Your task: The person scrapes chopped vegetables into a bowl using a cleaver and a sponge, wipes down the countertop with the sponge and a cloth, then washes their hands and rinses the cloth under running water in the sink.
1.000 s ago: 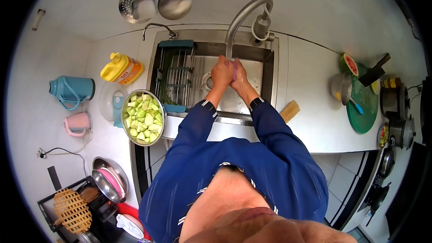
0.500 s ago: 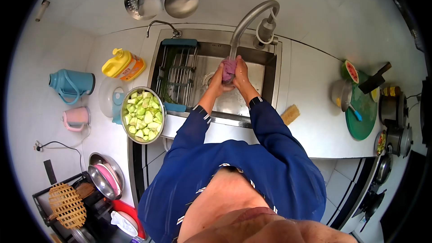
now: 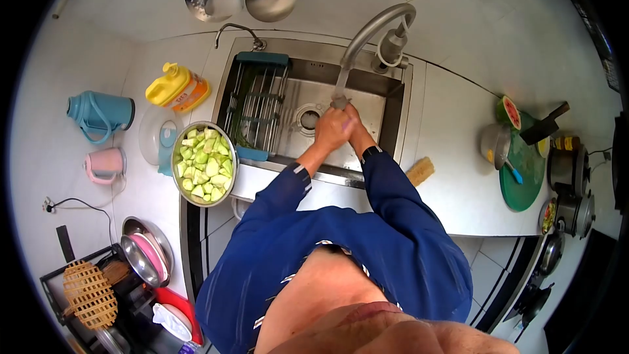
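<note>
Both my hands are closed together under the running faucet, over the steel sink. My left hand is in front, its fingers wrapped tightly. Pressed against it is my right hand, mostly hidden behind it. Squeezed between them is a pink cloth, with only a small patch of it showing. Water from the spout lands on top of the hands. Left of them lies the round drain.
A drying rack spans the sink's left side. Beside it sits a bowl of cut green vegetable pieces and a yellow jug. A sponge lies right of the sink. Farther right, a cleaver rests by a green cutting board.
My hands have drawn slightly lower and closed together around the pink cloth, which was spread and plainly visible before. The drain is now uncovered from view.
</note>
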